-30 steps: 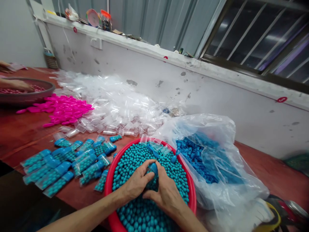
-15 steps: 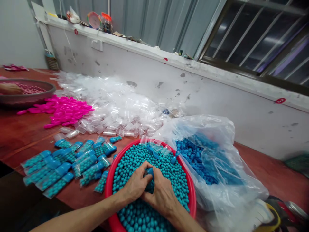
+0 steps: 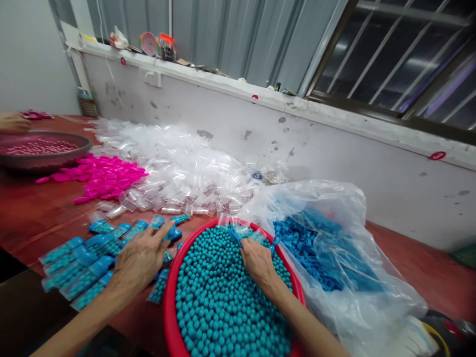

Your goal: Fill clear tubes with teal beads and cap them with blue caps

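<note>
My left hand (image 3: 143,255) is over the filled clear tubes on the table, left of the red basin (image 3: 171,282). Between its thumb and forefinger shows a blue-capped tube (image 3: 171,232), mostly covered by the fingers. Inside the basin's far side, my right hand (image 3: 258,259) has its fingers curled at a blue cap (image 3: 234,235), which lies on the teal beads (image 3: 219,297). Empty clear tubes (image 3: 225,220) rest along the basin's far rim. Several filled tubes (image 3: 87,275) with blue caps and teal beads lie side by side on the red table.
An open plastic bag (image 3: 345,198) of blue caps (image 3: 301,238) stands right of the basin. Behind lies a heap of empty clear tubes (image 3: 186,163). Pink caps (image 3: 111,176) lie at left, beside a bowl (image 3: 80,151) of pink beads and another person's hand (image 3: 14,123).
My hands were together over the basin around a blue-capped tube. The left has moved left to the filled tubes; the right has moved up to the caps. The other person's hand has risen from the bowl.
</note>
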`<control>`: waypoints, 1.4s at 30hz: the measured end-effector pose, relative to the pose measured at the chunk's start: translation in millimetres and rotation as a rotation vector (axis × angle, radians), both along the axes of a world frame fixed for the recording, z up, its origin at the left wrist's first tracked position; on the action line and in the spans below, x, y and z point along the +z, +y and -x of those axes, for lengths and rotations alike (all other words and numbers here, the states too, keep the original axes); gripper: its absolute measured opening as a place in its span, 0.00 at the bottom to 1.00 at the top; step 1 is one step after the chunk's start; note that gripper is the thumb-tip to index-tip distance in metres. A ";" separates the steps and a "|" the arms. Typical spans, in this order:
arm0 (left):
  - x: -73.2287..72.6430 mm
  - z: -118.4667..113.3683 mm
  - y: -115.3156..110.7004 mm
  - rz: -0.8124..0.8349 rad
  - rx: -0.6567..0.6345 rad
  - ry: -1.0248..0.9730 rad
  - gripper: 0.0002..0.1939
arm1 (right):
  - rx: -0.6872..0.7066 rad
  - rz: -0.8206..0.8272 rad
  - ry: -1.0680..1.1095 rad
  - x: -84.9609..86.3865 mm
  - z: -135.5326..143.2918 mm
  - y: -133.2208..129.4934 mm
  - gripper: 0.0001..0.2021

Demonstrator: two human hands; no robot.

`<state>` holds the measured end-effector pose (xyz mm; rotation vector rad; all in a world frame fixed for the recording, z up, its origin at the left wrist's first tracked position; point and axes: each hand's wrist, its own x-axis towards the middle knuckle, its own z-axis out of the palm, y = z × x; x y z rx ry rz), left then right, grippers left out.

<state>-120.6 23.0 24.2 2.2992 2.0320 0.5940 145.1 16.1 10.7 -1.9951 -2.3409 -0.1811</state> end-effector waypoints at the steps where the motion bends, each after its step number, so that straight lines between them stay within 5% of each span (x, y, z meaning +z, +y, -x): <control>1: 0.6 -2.4 0.5 -0.030 0.008 0.032 0.22 | 0.016 0.004 -0.003 -1.6 -0.9 -2.8 0.08; 4: 3.9 -22.5 -0.6 -0.070 -0.067 -0.032 0.19 | 0.064 0.036 0.018 -2.2 -10.4 -21.4 0.08; 10: 7.4 -99.4 6.8 0.076 -0.438 -0.133 0.15 | 0.033 0.105 -0.020 6.4 -33.6 -60.2 0.04; 17: -10.6 -176.8 40.0 0.096 -0.579 -0.009 0.17 | -0.012 0.019 -0.038 2.8 -17.3 -45.8 0.06; 21: -16.8 -173.4 40.5 0.129 -0.597 0.011 0.17 | 0.015 0.114 0.014 -9.9 -18.8 -42.8 0.06; 26: -18.1 -143.0 22.9 0.248 -0.580 0.009 0.16 | -0.016 0.177 0.211 -3.5 -31.9 -51.6 0.19; 31: -14.6 -127.0 18.7 0.469 -0.605 -0.085 0.07 | -0.075 0.185 0.458 -2.3 -45.1 -40.9 0.13; 36: -17.9 -129.9 16.1 0.681 -0.563 -0.372 0.07 | -0.036 0.233 0.621 -11.5 -45.9 -28.8 0.11; 42: -40.4 -136.1 6.4 0.988 -0.446 -0.877 0.03 | 0.035 0.329 0.772 -16.1 -35.9 -25.8 0.14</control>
